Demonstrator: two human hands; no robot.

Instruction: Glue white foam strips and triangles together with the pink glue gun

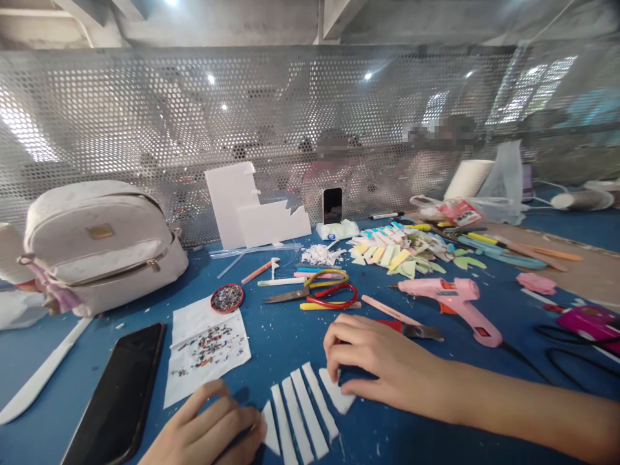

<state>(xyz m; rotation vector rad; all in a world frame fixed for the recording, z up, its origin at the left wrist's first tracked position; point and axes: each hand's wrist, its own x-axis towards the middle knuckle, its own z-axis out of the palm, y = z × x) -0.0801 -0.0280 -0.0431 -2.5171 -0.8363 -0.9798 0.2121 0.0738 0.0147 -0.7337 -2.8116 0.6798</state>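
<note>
The left hand (216, 423) is curling its fingers at the edge of a flat, triangular white piece (270, 433); whether it is gripping, I cannot tell. The right hand (363, 352), thumb slightly parted, is touching a wider flat white piece (338, 395) (its grip is unclear too). Between these pieces, four narrow white strips (310, 416) are lying side by side on the blue tabletop (271, 339).
</note>
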